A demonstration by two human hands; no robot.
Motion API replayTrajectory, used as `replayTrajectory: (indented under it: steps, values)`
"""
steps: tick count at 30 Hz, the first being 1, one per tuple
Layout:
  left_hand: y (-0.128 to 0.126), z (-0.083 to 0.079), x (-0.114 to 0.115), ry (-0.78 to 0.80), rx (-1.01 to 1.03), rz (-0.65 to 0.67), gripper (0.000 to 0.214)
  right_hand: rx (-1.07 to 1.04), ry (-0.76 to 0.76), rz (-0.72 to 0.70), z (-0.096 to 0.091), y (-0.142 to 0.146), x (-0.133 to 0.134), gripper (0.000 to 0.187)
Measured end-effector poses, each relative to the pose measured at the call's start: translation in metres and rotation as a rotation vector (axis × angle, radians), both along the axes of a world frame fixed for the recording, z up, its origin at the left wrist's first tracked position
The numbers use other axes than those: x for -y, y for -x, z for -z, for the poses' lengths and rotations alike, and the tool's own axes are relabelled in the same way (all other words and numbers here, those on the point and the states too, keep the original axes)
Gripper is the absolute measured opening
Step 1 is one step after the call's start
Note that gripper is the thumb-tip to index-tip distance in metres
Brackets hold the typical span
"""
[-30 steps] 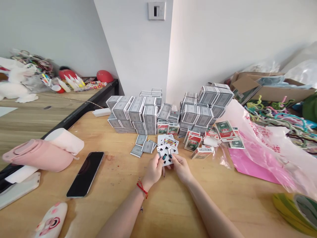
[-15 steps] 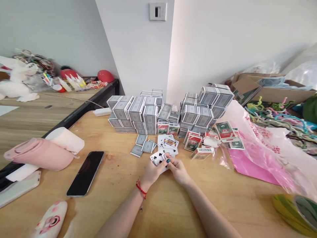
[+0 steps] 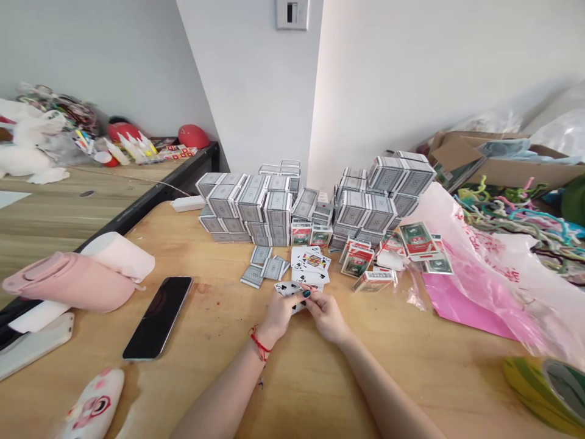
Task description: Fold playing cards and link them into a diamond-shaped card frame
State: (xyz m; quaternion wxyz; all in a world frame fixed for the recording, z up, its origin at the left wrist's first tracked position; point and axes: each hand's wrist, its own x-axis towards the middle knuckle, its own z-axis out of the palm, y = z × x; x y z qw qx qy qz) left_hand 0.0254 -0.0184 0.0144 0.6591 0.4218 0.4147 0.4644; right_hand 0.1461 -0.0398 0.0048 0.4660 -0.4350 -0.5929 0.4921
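Observation:
My left hand (image 3: pixel 278 314), with a red string bracelet at the wrist, is closed on a few playing cards (image 3: pixel 284 288). A five of spades shows on top. My right hand (image 3: pixel 328 315) meets it from the other side, its thumb and fingers pinched on the cards' right end; the fingertips partly hide them. Just beyond lie face-up cards (image 3: pixel 312 261), a face card among them. To their left are small piles of grey-backed cards (image 3: pixel 261 271). Red-and-green card boxes (image 3: pixel 357 261) stand and lie to the right.
Tall stacks of grey-backed cards (image 3: pixel 258 201) line the back by the wall. A phone (image 3: pixel 158 318) and a pink case (image 3: pixel 73 281) lie left, near a white oval item (image 3: pixel 98 402). On the right are pink plastic wrapping (image 3: pixel 475 299) and a yellow-green tape roll (image 3: pixel 525 384).
The cards in my hands have tipped flatter and sit slightly lower, with less of the five of spades' face showing. My left thumb has shifted a little left. The piles have not changed.

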Motion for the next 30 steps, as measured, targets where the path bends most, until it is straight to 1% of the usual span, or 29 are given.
replayTrajectory:
  steps: [5, 9, 14, 18, 23, 27, 30]
  values:
    - [-0.002, -0.002, 0.001, 0.102, 0.14, -0.07, 0.025, 0.007, -0.039, -0.008, 0.001, 0.003, 0.001, 0.029]
    - [-0.004, -0.005, 0.001, 0.184, 0.239, -0.097, 0.028, -0.003, -0.057, -0.029, -0.001, 0.004, 0.001, 0.025]
    - [-0.004, -0.003, 0.0, 0.208, 0.296, -0.112, 0.025, -0.007, -0.061, -0.028, 0.001, 0.005, 0.0, 0.024]
    - [-0.005, -0.003, 0.001, 0.203, 0.306, -0.141, 0.026, -0.01, -0.053, -0.017, 0.002, 0.004, 0.001, 0.023]
    - [-0.007, -0.006, 0.004, 0.172, 0.252, -0.18, 0.024, -0.035, -0.011, -0.057, -0.001, 0.002, 0.0, 0.024]
    - [-0.007, -0.008, 0.005, 0.186, 0.23, -0.204, 0.026, -0.063, 0.021, -0.082, -0.003, 0.001, -0.001, 0.026]
    - [-0.006, -0.011, 0.004, 0.201, 0.216, -0.201, 0.023, -0.103, 0.073, -0.103, -0.003, 0.001, -0.001, 0.027]
